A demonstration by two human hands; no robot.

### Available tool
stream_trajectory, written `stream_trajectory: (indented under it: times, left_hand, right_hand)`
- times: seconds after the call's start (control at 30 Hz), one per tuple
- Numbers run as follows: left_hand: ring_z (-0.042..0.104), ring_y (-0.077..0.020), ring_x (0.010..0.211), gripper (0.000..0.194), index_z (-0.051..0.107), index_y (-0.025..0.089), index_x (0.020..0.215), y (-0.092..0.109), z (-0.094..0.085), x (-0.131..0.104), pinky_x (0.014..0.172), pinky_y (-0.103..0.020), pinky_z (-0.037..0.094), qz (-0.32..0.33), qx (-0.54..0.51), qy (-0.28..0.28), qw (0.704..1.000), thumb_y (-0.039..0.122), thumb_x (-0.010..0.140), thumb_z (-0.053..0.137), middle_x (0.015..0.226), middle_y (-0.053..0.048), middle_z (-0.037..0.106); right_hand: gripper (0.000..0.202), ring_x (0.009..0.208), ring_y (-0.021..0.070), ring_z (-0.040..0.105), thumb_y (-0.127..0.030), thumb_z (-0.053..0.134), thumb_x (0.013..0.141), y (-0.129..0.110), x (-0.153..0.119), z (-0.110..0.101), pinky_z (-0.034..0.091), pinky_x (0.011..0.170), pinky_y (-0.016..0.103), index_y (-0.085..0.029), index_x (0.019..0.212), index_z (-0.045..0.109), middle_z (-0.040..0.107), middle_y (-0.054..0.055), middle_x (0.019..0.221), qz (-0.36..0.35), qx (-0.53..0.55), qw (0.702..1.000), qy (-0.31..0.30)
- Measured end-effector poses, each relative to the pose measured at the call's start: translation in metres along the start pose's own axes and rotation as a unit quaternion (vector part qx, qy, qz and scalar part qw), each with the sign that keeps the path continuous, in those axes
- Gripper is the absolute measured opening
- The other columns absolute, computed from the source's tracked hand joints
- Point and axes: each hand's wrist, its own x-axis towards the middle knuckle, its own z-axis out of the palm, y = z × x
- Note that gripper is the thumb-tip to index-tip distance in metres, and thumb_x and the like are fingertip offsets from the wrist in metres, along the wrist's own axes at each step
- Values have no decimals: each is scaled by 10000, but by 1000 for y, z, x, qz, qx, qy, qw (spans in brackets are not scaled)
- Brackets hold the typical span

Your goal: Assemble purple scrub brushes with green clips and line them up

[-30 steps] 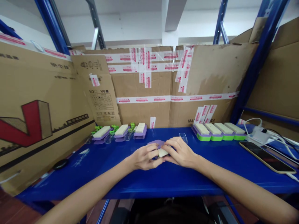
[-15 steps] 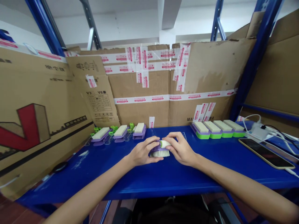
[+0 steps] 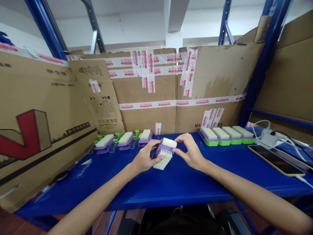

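A scrub brush [image 3: 163, 158] with a purple body and cream bristles is held above the blue table, its bristles tilted down and toward me. My left hand [image 3: 144, 156] grips it from the left, thumb near the bristles and fingers over the purple side. On its upper end sits a white rounded part [image 3: 169, 142]. My right hand [image 3: 190, 152] reaches in from the right, with thumb and forefinger at the right end of the white part and the purple edge. The brush's far side is hidden.
Purple brushes [image 3: 126, 138] stand at the back left among green parts [image 3: 118, 135] and clear plastic pieces. Several brushes with green bases [image 3: 223, 134] are lined up at the back right. A phone [image 3: 275, 160] and a white charger [image 3: 267, 138] lie at right. Cardboard [image 3: 146, 114] walls the table [image 3: 137, 195].
The brush has been turned and tipped, so more of its bristles and the white part show. My right fingers have shifted to the white part's right end.
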Motion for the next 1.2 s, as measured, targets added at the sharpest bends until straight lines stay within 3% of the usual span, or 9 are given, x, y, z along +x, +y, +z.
stream_trajectory:
  times: [0.17, 0.3, 0.43, 0.6, 0.7, 0.77, 0.9, 1.0, 1.2]
  left_hand:
    - [794, -291, 1266, 675, 489, 261, 1631, 0, 2, -2, 984, -426, 738, 24, -16, -11, 1000, 520, 1074, 767, 1434, -148, 726]
    - [752, -328, 1343, 682, 495, 248, 1628, 0, 1, -1, 1070, -486, 695, 67, 13, -20, 997, 505, 1065, 782, 1467, -178, 704]
    - [739, -339, 1355, 669, 454, 224, 1662, 3, 2, 0, 1051, -491, 694, 86, 25, -47, 995, 502, 1109, 708, 1497, -213, 665]
    - [721, -348, 1393, 709, 417, 227, 1695, 2, 0, -1, 1057, -494, 696, 97, 45, -71, 992, 524, 1115, 697, 1532, -220, 641]
    - [731, -342, 1382, 696, 426, 225, 1691, -1, -2, -2, 1050, -481, 702, 100, 57, -68, 991, 510, 1117, 697, 1526, -216, 649]
    - [738, -339, 1371, 685, 442, 222, 1678, -2, -3, -2, 1042, -476, 708, 112, 66, -73, 989, 527, 1118, 691, 1512, -213, 658]
    - [746, -346, 1352, 665, 479, 220, 1653, -2, -1, -3, 1028, -493, 720, 155, 86, -79, 981, 572, 1122, 668, 1475, -207, 677]
    - [762, -347, 1311, 656, 495, 211, 1643, -1, 0, -3, 980, -483, 734, 169, 101, -66, 978, 583, 1126, 653, 1447, -212, 683]
    - [786, -332, 1202, 598, 529, 198, 1580, 3, -1, 2, 996, -522, 714, 215, 144, -54, 964, 569, 1129, 658, 1356, -203, 728]
  right_hand:
    - [176, 1043, 275, 673, -384, 725, 1129, -4, 1, -5, 533, 906, 431, -254, 1202, 631, 725, 83, 1145, -49, -15, 999, -16]
    - [218, 1035, 265, 684, -407, 729, 1119, -3, 3, -3, 564, 924, 429, -251, 1238, 633, 720, 78, 1131, 27, 42, 999, -8]
    - [206, 938, 226, 706, -350, 493, 1217, -2, 0, 0, 559, 865, 391, -246, 1139, 653, 725, 50, 1020, 93, 79, 992, 17]
    - [356, 1002, 270, 695, -495, 762, 1090, -5, -5, 2, 557, 908, 439, -245, 1314, 643, 736, 85, 1125, 7, 42, 998, -43]
    - [179, 982, 245, 712, -377, 585, 1184, 2, -5, 3, 566, 904, 416, -239, 1271, 660, 737, 75, 1100, 54, 48, 997, -11]
    - [223, 959, 238, 711, -333, 486, 1215, 6, -5, 2, 550, 882, 405, -240, 1172, 684, 743, 65, 1041, 58, 27, 998, 9]
    - [296, 966, 270, 693, -502, 653, 1155, 3, -5, -3, 516, 868, 432, -226, 1259, 676, 772, 91, 1081, -53, -33, 996, -67]
    - [363, 970, 262, 690, -555, 617, 1170, -3, -5, -3, 517, 866, 415, -211, 1276, 662, 780, 101, 1106, -85, -45, 992, -82]
    - [311, 974, 259, 694, -444, 493, 1230, -1, -9, 0, 524, 870, 421, -200, 1316, 665, 794, 110, 1123, -105, -73, 988, -90]
